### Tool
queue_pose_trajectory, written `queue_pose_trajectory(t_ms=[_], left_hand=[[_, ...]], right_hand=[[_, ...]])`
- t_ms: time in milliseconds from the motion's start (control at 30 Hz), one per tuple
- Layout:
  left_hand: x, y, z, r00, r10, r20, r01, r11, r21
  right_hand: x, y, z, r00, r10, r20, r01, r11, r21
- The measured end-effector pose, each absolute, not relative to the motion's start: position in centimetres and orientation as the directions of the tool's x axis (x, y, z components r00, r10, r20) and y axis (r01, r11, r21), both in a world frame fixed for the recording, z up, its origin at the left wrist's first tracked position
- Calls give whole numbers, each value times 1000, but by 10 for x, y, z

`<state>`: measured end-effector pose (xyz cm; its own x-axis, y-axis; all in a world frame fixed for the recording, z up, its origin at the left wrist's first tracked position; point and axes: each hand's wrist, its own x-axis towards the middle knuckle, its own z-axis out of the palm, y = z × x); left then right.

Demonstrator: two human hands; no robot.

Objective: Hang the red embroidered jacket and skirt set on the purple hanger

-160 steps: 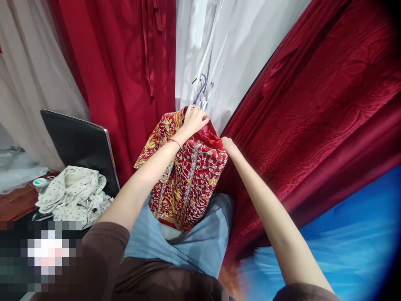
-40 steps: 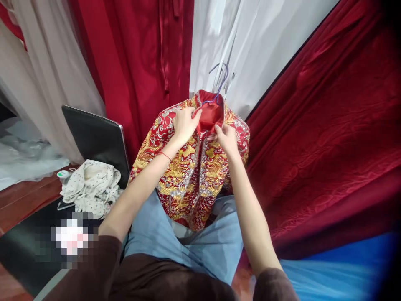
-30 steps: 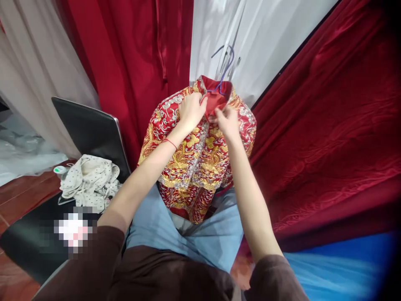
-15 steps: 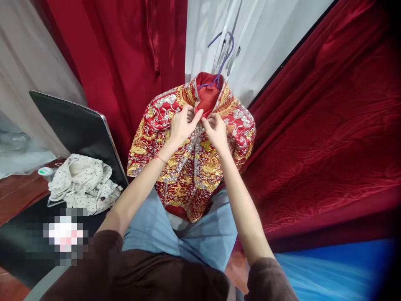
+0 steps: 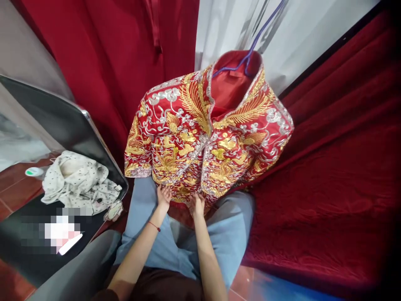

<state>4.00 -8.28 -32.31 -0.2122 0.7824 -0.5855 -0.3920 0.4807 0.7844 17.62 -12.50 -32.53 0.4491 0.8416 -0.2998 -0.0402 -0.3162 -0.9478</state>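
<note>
Far left: small white-topped container with a green mark (image 5: 35,172), can't make out the contents. The red satiny short-sleeved jacket (image 5: 188,138), loaded with gold and silver embroidery, hangs before my lap, fronts meeting below the stand-up collar. My left hand (image 5: 164,195), then right hand (image 5: 197,204), touch its lower front; can't tell if either's pinching. Slim purple hanger (image 5: 256,41) pokes out the neck.

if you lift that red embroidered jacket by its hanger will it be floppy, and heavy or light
Probably heavy for its size, since gold and silver embroidery covers most of the jacket. The densely stitched front may hang fairly stiffly, though its folds suggest it bends. The lining looks shiny, so it might slip on the hanger.
</note>
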Motion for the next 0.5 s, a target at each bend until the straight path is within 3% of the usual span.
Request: queue_pose_trajectory(t_ms=[100, 233, 500], left_hand=[[34, -75, -338, -211, 766, -608, -545, 424, 723], [36, -71, -349, -122, 808, -576, -643, 378, 666], [52, -84, -355, 106, 858, -502, -649, 443, 619]], right_hand=[[192, -111, -335, 548, 766, -337, -330, -172, -928], [195, -103, -343, 536, 747, -392, -538, -55, -841], [172, -110, -350, 198, 875, -442, -623, -236, -746]])
